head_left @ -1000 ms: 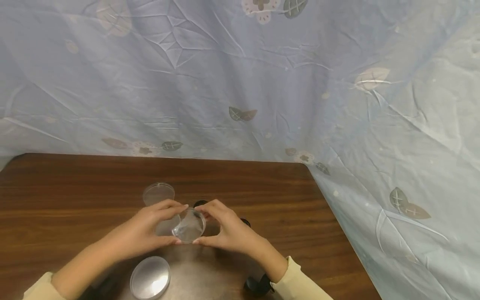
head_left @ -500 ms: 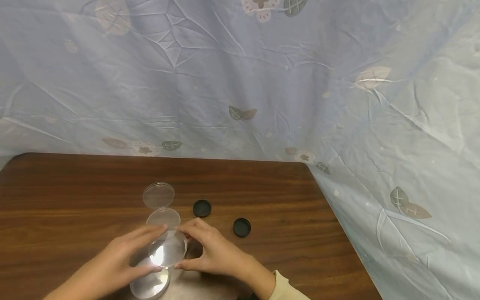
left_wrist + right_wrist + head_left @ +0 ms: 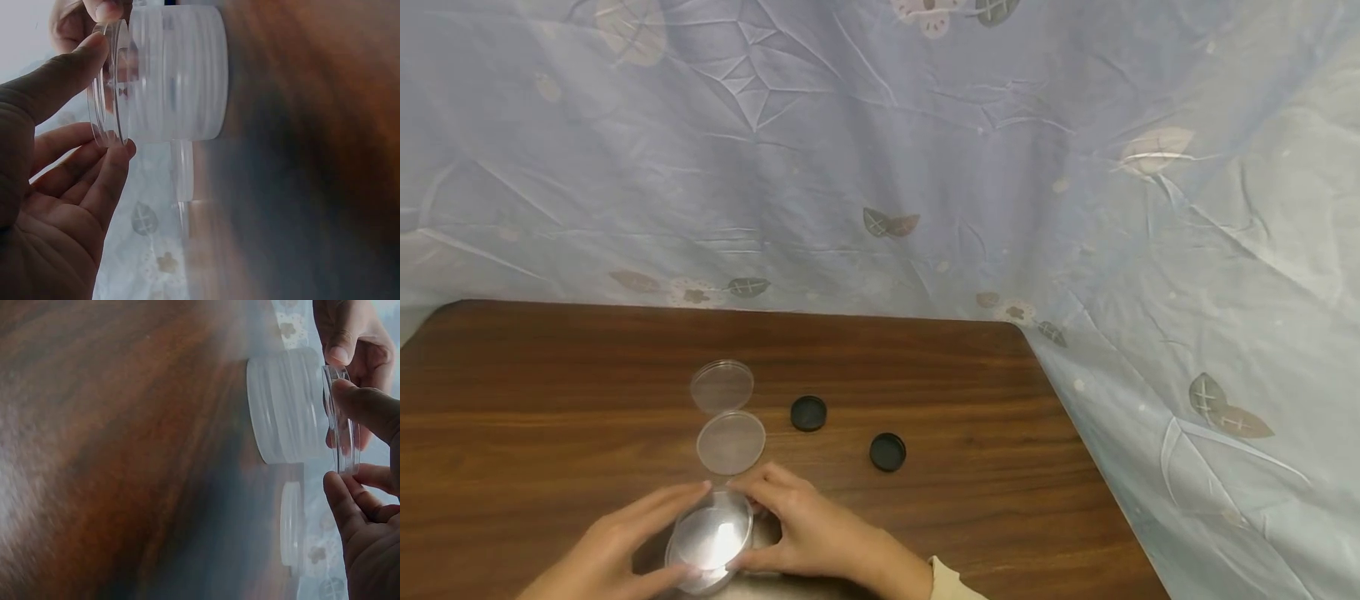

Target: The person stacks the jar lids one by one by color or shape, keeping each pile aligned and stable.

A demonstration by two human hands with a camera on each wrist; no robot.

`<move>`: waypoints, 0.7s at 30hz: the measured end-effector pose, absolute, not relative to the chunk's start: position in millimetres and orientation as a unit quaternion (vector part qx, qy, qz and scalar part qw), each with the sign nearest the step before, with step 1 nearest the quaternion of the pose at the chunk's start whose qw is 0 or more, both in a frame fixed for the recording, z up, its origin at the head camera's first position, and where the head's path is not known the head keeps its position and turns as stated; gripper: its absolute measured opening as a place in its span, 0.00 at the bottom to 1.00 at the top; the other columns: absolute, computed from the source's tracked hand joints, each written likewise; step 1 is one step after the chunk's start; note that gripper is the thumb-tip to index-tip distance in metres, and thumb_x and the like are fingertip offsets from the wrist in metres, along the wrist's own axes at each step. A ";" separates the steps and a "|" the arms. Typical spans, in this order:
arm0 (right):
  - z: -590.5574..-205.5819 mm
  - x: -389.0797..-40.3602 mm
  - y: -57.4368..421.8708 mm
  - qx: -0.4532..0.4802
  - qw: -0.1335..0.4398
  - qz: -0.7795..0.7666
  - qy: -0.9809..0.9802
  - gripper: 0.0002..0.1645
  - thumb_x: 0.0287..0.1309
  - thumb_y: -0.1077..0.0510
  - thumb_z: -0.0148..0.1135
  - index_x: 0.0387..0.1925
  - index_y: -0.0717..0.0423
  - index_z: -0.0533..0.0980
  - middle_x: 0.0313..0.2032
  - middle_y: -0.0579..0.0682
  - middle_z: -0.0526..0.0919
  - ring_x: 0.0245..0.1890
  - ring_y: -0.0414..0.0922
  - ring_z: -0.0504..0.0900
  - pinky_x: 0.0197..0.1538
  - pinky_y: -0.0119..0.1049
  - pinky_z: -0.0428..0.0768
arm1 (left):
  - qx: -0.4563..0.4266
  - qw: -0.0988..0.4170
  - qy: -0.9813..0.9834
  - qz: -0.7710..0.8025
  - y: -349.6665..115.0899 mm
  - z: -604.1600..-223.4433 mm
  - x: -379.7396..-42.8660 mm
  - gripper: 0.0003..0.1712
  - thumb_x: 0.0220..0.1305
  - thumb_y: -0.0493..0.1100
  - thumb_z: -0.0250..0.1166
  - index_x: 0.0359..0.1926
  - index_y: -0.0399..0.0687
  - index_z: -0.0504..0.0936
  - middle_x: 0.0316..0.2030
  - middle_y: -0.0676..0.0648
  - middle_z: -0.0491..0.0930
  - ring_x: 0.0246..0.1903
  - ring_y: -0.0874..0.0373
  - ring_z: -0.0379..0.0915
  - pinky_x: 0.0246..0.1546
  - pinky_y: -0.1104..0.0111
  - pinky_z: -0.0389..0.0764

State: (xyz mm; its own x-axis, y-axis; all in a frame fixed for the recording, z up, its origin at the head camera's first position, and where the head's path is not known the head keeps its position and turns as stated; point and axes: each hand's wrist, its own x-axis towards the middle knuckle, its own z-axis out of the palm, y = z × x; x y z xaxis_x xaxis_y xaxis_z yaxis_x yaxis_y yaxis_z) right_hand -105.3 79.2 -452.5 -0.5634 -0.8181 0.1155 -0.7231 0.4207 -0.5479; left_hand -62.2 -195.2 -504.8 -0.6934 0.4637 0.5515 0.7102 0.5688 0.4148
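The left hand (image 3: 616, 542) and right hand (image 3: 808, 525) pinched a clear dish (image 3: 342, 430) just above a stack (image 3: 184, 75); keeping it flat seemed best.

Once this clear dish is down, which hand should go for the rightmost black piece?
Likely the right hand: the rightmost black piece lies nearer it than the left hand, though both hold the clear dish.
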 end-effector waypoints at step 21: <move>-460.5 -103.4 74.4 -0.473 0.083 -0.265 0.836 0.44 0.63 0.44 0.74 0.74 0.54 0.68 0.65 0.46 0.75 0.62 0.34 0.73 0.62 0.13 0.70 | -0.263 0.188 -0.897 -0.303 -192.4 -513.8 -42.7 0.56 0.35 0.58 0.88 0.70 0.55 0.77 0.62 0.61 0.80 0.55 0.67 0.80 0.39 0.62 0.89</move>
State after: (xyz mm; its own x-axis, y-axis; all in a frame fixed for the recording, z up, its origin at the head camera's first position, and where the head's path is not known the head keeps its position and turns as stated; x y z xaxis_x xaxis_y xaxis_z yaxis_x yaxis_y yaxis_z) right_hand -103.4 74.4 -460.5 -0.5386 -0.8351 0.1123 -0.7474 0.4119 -0.5212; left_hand -42.7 -192.4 -513.8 -0.7913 0.3571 0.4963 0.5850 0.6783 0.4446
